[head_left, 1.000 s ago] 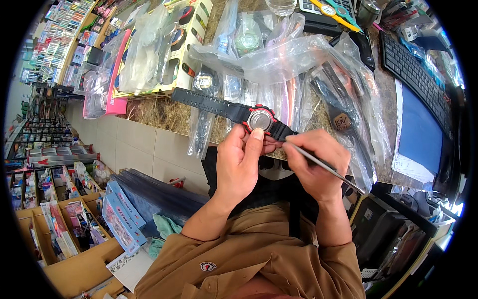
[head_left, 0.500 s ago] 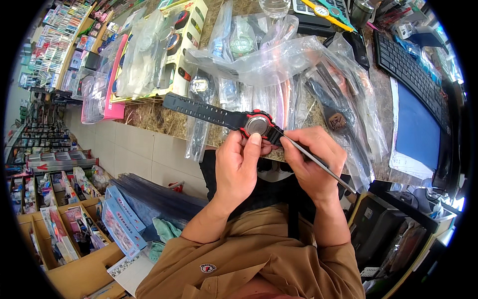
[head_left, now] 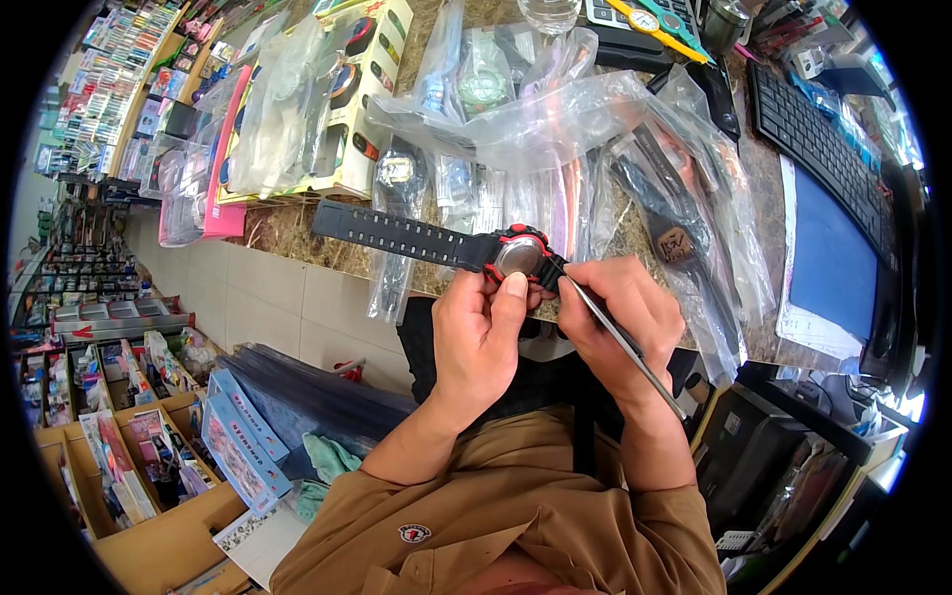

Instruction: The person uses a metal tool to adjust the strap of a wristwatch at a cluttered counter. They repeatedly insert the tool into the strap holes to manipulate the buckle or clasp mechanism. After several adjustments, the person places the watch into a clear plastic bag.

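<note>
My left hand (head_left: 478, 332) grips a black and red wristwatch (head_left: 518, 258) by its case, with the thumb lying across the silver back, which faces up. One half of its black strap (head_left: 397, 234) stretches out to the left, lined with holes. A slim pointed metal tool (head_left: 620, 337) is pinched in my right hand (head_left: 625, 317). Its tip meets the watch where the short strap half joins the case; the exact contact is too small to make out. The watch is held just over the table's near edge.
Clear plastic bags (head_left: 535, 129) holding watches cover the marble-patterned table (head_left: 317, 233). A box of watches (head_left: 362, 99) and a pink bin (head_left: 230, 203) stand at left. At right lie a keyboard (head_left: 818, 149) and a blue folder (head_left: 833, 233). A glass (head_left: 550, 12) stands at the back.
The watch has turned slightly, its long strap half now lying lower and farther left. My right hand has tilted the tool more steeply, its back end swinging down and left.
</note>
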Tool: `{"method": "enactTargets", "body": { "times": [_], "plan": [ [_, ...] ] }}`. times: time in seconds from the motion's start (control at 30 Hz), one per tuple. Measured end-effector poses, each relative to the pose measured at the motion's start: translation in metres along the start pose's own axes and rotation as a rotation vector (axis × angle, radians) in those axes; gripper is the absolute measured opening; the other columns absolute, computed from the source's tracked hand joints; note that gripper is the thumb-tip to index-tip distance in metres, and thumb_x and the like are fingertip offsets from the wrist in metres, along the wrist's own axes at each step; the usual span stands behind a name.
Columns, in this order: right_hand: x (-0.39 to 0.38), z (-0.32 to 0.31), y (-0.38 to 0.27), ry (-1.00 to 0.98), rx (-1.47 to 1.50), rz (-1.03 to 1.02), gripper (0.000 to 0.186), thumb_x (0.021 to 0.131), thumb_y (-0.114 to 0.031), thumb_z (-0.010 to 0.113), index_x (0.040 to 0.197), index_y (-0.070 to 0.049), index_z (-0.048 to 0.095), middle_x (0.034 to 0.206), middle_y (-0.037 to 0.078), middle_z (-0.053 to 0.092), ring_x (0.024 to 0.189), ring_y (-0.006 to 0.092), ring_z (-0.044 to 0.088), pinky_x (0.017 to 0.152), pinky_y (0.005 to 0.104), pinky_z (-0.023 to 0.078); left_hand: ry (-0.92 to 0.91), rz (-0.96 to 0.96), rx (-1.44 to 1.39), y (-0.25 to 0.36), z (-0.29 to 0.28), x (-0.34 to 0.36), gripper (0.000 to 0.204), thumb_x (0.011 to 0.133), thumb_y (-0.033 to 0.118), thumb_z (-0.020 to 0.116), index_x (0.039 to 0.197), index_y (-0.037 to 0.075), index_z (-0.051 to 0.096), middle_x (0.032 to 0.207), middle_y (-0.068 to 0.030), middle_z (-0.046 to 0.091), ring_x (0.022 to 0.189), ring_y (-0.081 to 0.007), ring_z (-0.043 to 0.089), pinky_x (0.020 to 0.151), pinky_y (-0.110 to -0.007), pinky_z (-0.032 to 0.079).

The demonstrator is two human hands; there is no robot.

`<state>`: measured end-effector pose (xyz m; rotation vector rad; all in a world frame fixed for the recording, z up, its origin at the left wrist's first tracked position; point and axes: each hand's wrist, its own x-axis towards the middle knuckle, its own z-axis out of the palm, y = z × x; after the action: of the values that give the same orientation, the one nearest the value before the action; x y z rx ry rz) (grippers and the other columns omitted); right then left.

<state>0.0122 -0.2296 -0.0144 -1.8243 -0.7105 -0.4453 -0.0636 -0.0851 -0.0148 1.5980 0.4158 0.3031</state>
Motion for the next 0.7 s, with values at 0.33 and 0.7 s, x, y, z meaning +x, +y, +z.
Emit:
{"method": "enactTargets", "body": {
  "times": [0.33, 0.7],
  "plan": [
    [0.001, -0.001, 0.0, -0.02, -0.007, -0.018, 0.019, 0.078, 0.01, 0.085, 0.091, -0.001, 0.076, 0.081, 0.012, 0.074, 0.07, 0.0271, 0.075, 0.063, 0.0344, 0.059, -0.016, 0.027, 0.088, -0.009, -0.002, -0.002, 0.031, 0.112, 0.02, 0.06, 0.127, -0.007, 0.065, 0.107, -0.0108, 0.076, 0.093, -0.015, 0.074, 0.086, -0.032, 0.063],
    [0.005, -0.002, -0.001, -0.052, 0.004, 0.018, 0.018, 0.079, 0.009, 0.085, 0.092, 0.0, 0.076, 0.082, 0.013, 0.074, 0.07, 0.0277, 0.075, 0.063, 0.0348, 0.058, 0.003, 0.065, 0.042, 0.006, 0.004, 0.002, 0.028, 0.111, 0.017, 0.06, 0.12, -0.009, 0.066, 0.095, -0.014, 0.079, 0.086, -0.0156, 0.077, 0.076, -0.031, 0.061]
  ]
}}
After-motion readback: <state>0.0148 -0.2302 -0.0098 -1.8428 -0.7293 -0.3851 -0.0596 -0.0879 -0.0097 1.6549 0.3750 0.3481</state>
